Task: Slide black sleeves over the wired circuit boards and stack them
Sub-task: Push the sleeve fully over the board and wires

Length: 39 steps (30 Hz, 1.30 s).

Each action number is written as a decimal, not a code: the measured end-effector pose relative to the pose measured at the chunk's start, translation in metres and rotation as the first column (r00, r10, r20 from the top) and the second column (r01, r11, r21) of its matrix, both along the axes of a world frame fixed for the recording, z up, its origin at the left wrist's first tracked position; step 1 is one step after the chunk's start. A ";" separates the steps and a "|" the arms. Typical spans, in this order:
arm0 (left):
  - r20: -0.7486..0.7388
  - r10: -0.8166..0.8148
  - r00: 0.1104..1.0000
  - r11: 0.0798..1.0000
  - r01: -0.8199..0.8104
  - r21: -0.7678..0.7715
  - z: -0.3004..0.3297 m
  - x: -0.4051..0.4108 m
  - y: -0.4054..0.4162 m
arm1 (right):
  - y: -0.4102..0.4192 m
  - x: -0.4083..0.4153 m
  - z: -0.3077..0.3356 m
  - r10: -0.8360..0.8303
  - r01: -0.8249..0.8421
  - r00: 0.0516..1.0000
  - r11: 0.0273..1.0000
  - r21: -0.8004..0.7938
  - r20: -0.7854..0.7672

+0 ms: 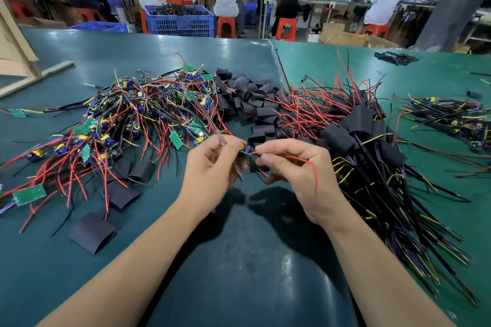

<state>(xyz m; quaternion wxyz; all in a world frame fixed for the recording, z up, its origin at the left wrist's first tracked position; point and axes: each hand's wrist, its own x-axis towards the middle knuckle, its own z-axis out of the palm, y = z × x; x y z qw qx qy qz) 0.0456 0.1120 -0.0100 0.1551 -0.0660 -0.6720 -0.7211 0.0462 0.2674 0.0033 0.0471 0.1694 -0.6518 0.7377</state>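
Pinching one wired board, both grips sit between bare boards and loose sleeves.

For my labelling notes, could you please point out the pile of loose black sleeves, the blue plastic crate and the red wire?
Pile of loose black sleeves (249, 98), head view, pile's middle.
Blue plastic crate (180, 24), head view, front wall.
Red wire (300, 159), head view, mid-length beside right hand.
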 end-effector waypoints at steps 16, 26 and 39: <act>-0.122 -0.125 0.985 0.865 0.048 -0.499 -0.011 -0.005 -0.010 | 0.005 0.001 0.001 0.238 -0.272 0.863 0.962 0.013 0.445; -0.204 -0.166 0.965 0.511 -0.093 -0.855 -0.017 -0.017 -0.011 | 0.007 0.001 0.010 0.030 -0.015 0.977 0.997 -0.072 0.212; -0.179 -0.083 0.980 0.488 -0.116 -0.865 -0.017 -0.017 -0.012 | 0.014 -0.002 0.012 -0.023 0.058 0.989 0.967 -0.250 0.143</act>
